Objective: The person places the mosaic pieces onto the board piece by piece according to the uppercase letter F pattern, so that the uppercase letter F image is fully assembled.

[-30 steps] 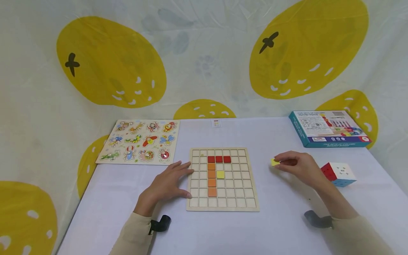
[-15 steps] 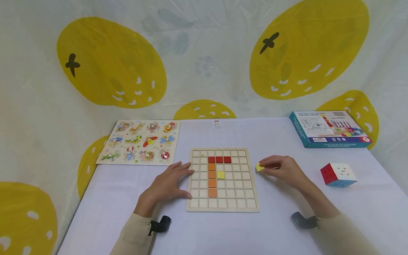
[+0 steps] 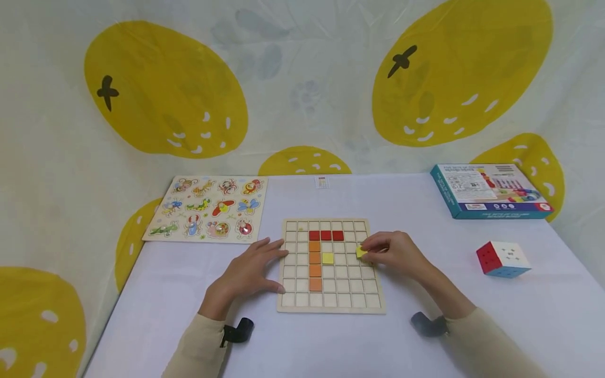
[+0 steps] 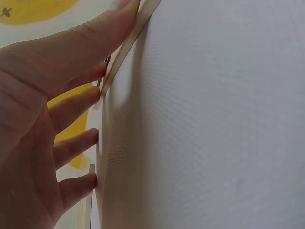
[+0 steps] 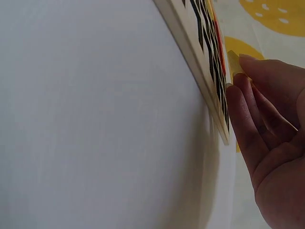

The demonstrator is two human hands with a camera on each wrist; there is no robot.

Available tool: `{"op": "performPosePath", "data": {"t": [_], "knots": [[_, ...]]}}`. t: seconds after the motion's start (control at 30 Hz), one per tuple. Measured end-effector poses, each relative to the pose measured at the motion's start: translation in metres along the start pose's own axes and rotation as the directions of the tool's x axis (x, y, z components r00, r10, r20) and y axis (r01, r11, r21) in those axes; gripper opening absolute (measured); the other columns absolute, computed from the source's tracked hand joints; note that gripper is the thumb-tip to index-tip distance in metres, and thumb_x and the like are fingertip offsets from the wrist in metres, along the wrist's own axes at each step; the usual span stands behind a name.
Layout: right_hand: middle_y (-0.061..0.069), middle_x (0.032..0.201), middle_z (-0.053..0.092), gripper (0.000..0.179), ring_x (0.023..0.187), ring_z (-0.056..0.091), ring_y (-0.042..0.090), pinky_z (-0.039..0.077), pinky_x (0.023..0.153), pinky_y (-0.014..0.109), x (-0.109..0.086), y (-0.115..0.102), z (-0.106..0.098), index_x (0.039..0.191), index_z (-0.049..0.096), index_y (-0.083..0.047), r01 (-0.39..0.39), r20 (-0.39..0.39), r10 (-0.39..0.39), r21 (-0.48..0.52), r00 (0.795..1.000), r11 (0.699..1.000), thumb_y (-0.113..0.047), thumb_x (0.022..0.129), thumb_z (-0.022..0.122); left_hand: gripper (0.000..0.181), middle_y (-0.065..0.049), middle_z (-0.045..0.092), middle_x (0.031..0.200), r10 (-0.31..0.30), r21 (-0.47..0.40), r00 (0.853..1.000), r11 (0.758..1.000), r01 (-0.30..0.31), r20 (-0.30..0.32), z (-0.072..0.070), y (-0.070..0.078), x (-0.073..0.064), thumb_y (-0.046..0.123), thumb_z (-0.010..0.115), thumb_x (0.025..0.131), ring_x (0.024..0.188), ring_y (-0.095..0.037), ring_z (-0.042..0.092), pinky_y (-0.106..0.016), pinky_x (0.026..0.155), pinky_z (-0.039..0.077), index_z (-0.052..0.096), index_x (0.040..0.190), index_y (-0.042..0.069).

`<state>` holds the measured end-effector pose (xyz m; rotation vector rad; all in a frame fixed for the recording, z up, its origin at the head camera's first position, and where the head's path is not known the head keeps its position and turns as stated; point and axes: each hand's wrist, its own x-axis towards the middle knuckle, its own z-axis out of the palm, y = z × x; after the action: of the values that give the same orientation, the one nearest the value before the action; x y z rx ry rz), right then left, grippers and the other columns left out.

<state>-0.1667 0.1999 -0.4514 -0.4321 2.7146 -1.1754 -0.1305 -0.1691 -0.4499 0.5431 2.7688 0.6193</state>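
Observation:
A wooden grid board (image 3: 331,310) lies in the middle of the table. Three red tiles (image 3: 326,235) form a row near its top, with a column of several orange tiles (image 3: 315,258) below the leftmost. One yellow tile (image 3: 328,258) sits right of that column. My right hand (image 3: 396,255) pinches another yellow tile (image 3: 361,252) over the board's right side; the right wrist view shows that tile (image 5: 233,63) between thumb and fingertips. Fingers spread, my left hand (image 3: 248,270) rests at the board's left edge, its thumb and fingertips touching the rim (image 4: 125,47).
An insect puzzle board (image 3: 203,212) lies at the back left. A small printed card (image 3: 321,182) is at the table's back edge. At the right are a flat teal toy box (image 3: 491,191) and a puzzle cube (image 3: 503,259). Behind the table hangs a patterned cloth (image 3: 307,79).
My right hand has carried the yellow tile leftward from the table near the puzzle cube to over the board's right columns. The left hand has stayed at the board's edge.

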Motion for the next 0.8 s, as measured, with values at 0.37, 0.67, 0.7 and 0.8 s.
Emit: {"op": "performPosePath", "data": {"t": [0.37,0.67,0.7,0.8], "knots": [[0.004,0.100,0.079,0.017,0.086,0.068,0.011,0.056,0.071,0.016,0.011,-0.021,0.018,0.094,0.082,-0.012,0.055,0.066,-0.056,0.027,0.996,0.998,-0.016,0.079,0.087,0.084,0.005,0.040,0.165,-0.004,0.001,1.000,1.000,0.004,-0.002,0.001,-0.001,0.002,0.050,0.090,0.069,0.158,-0.031,0.028,-0.067,0.112,0.043,0.059,0.144,0.027],[0.005,0.098,0.079,0.015,0.082,0.065,0.006,0.055,0.068,0.016,0.012,-0.026,0.029,0.092,0.081,-0.010,0.080,0.070,-0.082,0.038,0.994,0.996,-0.011,0.078,0.087,0.085,0.006,0.040,0.165,-0.010,0.003,1.000,1.000,0.010,0.003,0.001,0.000,0.002,0.050,0.091,0.068,0.158,-0.031,0.028,-0.067,0.113,0.042,0.059,0.144,0.028],[0.005,0.097,0.079,0.015,0.082,0.065,0.006,0.055,0.068,0.016,0.012,-0.027,0.030,0.092,0.081,-0.010,0.076,0.069,-0.078,0.033,0.995,0.997,-0.010,0.078,0.087,0.085,0.006,0.040,0.165,-0.011,0.006,1.000,1.000,0.011,0.003,0.001,0.000,0.002,0.050,0.091,0.068,0.158,-0.031,0.028,-0.066,0.113,0.042,0.059,0.144,0.028],[0.004,0.097,0.079,0.015,0.082,0.066,0.007,0.054,0.068,0.016,0.012,-0.027,0.031,0.091,0.081,-0.011,0.078,0.073,-0.079,0.019,0.994,0.997,-0.010,0.078,0.087,0.086,0.007,0.040,0.165,-0.013,0.008,1.000,1.000,0.013,0.003,0.002,-0.001,0.001,0.049,0.091,0.068,0.158,-0.030,0.028,-0.066,0.113,0.042,0.058,0.144,0.027]]}}
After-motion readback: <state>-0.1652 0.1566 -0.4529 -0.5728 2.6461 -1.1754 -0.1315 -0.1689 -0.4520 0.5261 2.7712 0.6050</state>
